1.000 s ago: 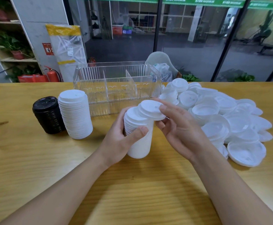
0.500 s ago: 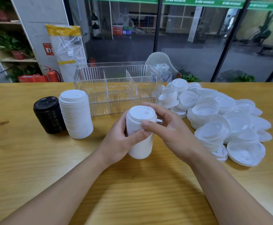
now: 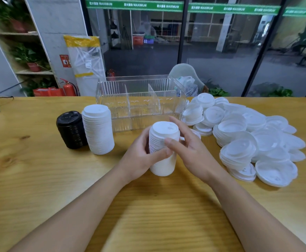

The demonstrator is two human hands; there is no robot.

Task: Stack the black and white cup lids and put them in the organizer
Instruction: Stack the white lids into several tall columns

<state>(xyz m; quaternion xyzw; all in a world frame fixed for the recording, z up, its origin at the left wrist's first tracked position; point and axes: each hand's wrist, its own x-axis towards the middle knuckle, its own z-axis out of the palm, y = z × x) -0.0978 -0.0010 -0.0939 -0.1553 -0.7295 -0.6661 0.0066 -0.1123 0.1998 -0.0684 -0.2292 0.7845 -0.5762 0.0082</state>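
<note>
White lid stack (image 3: pixel 164 142) stands tilted near the middle of the table (image 3: pixel 39 179), its base on the wood. The left hand (image 3: pixel 141 153) has its grip curled round the stack's side. The right hand (image 3: pixel 190 150) lies against the other side, fingers fairly straight, clasping nothing. Behind stands the clear organizer (image 3: pixel 141 104); left are a black lid stack (image 3: pixel 70 130) and another white stack (image 3: pixel 97 130); right, loose white lids (image 3: pixel 248 139).

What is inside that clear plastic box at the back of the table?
The clear ribbed plastic organizer shows only its dividers; no lids are visible in its compartments. Its lower front middle is hidden behind the held white lid stack.
</note>
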